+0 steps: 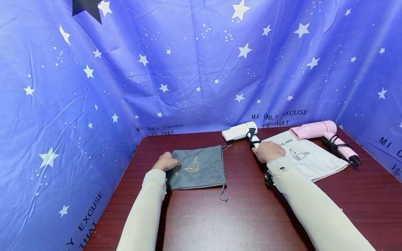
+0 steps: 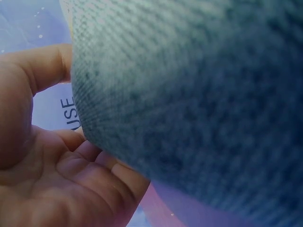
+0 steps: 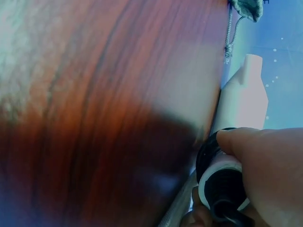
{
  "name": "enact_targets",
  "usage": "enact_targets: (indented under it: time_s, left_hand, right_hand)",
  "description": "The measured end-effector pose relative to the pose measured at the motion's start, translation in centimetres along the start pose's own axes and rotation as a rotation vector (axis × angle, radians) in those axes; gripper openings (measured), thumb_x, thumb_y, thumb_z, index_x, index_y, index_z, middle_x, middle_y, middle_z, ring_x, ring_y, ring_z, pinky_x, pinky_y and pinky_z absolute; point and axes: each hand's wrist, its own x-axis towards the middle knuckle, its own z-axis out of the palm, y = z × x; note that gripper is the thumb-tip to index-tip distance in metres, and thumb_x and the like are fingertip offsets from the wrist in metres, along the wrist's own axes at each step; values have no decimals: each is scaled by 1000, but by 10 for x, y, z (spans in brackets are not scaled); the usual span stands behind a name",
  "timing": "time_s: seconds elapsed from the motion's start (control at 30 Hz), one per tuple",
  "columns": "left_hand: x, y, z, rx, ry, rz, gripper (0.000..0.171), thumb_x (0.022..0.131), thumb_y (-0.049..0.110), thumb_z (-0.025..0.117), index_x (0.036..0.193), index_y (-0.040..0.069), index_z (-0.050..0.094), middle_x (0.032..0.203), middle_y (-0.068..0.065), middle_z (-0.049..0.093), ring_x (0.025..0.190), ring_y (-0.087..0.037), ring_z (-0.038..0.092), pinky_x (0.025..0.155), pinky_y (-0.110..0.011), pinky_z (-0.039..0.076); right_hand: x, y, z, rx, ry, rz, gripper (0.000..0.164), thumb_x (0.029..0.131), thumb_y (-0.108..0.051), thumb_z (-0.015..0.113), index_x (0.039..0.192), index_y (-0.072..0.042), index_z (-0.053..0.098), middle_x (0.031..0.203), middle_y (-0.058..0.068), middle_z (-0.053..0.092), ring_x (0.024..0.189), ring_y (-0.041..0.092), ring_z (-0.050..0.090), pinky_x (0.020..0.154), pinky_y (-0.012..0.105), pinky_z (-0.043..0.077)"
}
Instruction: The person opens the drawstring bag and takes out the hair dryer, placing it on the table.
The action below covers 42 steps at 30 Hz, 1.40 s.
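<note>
My left hand pinches the left edge of a grey drawstring bag, which lies on the table with a yellow hair-dryer print facing up. In the left wrist view the bag's cloth fills most of the picture, with the thumb and curled fingers at its edge. Toward the back, my right hand grips the handle of a white hair dryer, its black cord wound round the handle. The right wrist view shows the thumb over the handle and the dryer's white barrel beyond.
On the right, a pink hair dryer with a wrapped black cord rests partly over a white drawstring bag. The dark red wooden table meets a blue star-patterned curtain at the back and sides.
</note>
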Motion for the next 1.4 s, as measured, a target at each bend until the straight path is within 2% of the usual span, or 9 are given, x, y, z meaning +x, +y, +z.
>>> enact_targets:
  time_s: [0.17, 0.37, 0.53, 0.7, 0.87, 1.03, 1.1, 1.23, 1.4]
  left_hand:
    - [0, 0, 0, -3, -1, -7, 33, 82, 24, 74, 100, 0, 62, 95, -12, 60, 84, -26, 54, 75, -38, 49]
    - [2, 0, 0, 5, -4, 0, 28, 82, 25, 75, 90, 3, 61, 89, -10, 58, 81, -26, 53, 72, -37, 49]
    - [1, 1, 0, 8, 1, -5, 28, 86, 25, 74, 83, 7, 54, 81, -7, 50, 76, -25, 52, 68, -37, 46]
    - [-4, 7, -1, 34, 31, -4, 29, 89, 26, 74, 89, 4, 56, 84, -10, 54, 80, -27, 55, 72, -39, 49]
    - [-11, 14, -8, 116, 50, 5, 42, 90, 30, 76, 108, -4, 60, 101, -19, 64, 87, -30, 60, 81, -45, 53]
    - [-21, 14, -10, 220, 94, 24, 34, 88, 31, 75, 98, -1, 66, 115, -26, 62, 89, -32, 58, 76, -48, 52]
    - [-26, 15, -8, 261, 126, 20, 33, 88, 31, 74, 97, 0, 67, 119, -27, 59, 89, -34, 59, 75, -51, 52]
    - [-42, 24, 3, 346, 167, 13, 48, 90, 38, 74, 114, -3, 65, 121, -27, 56, 91, -41, 65, 76, -56, 56]
    - [-61, 42, 16, 454, 160, -17, 68, 90, 55, 72, 125, -2, 65, 119, -27, 56, 100, -45, 63, 79, -57, 56]
  right_hand:
    - [2, 1, 2, -4, 1, 1, 59, 101, -50, 52, 107, 6, 70, 116, 39, 66, 98, 51, 68, 65, 57, 53]
    - [-1, -3, -2, -24, 31, 6, 60, 100, -52, 54, 105, 5, 69, 114, 37, 67, 97, 51, 68, 67, 58, 51]
    - [-6, -14, -7, -42, 139, 3, 60, 95, -46, 61, 110, 12, 63, 111, 38, 61, 100, 54, 62, 75, 66, 49]
    - [-7, -26, -10, -64, 221, -56, 63, 93, -42, 65, 118, 14, 57, 109, 31, 52, 102, 53, 55, 80, 68, 49]
    - [-11, -37, -11, -125, 264, -181, 60, 93, -40, 67, 120, 14, 58, 110, 30, 56, 104, 51, 55, 80, 66, 50]
    - [-19, -52, -7, -165, 261, -399, 54, 95, -40, 68, 119, 8, 60, 118, 27, 62, 109, 47, 59, 88, 63, 51]
    - [-21, -60, -1, -161, 264, -508, 51, 94, -40, 71, 119, 3, 61, 123, 23, 63, 113, 44, 61, 92, 61, 51]
    - [-27, -77, 10, -168, 252, -697, 58, 91, -45, 75, 126, -1, 62, 135, 20, 61, 126, 39, 59, 103, 55, 50]
    - [-36, -96, 20, -211, 152, -814, 72, 93, -54, 71, 144, -6, 57, 154, 21, 50, 143, 40, 48, 115, 56, 41]
